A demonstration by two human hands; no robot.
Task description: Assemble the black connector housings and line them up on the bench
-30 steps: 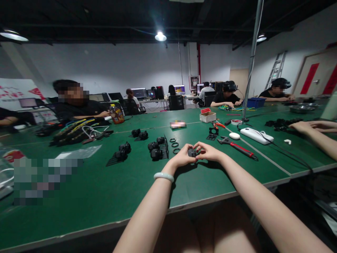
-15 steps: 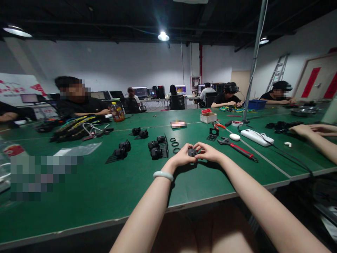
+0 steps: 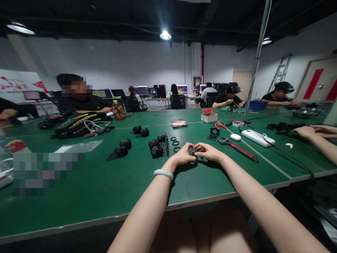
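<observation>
Near the table's front edge, my left hand (image 3: 183,154) and my right hand (image 3: 207,151) grip one small black part (image 3: 192,151) between their fingertips. Fingers cover much of it. Just left of my left hand, black rings (image 3: 175,143) lie in a column. Beyond them is a group of black camera-like modules (image 3: 158,146) on a bracket. A further module pair (image 3: 122,147) rests to the left, and another pair (image 3: 140,131) sits farther back. A black bracket (image 3: 213,134) stands behind my right hand.
An adjustable wrench (image 3: 238,149) with red and black handle lies right of my hands, near a white oval object (image 3: 235,137) and a white power strip (image 3: 258,137). A metal pole (image 3: 256,63) rises behind. A co-worker's hands (image 3: 308,133) are at far right.
The view has shifted slightly. Both hands keep nearly the same grip on the black part. Across the table at right, a co-worker's hand has risen toward the face.
</observation>
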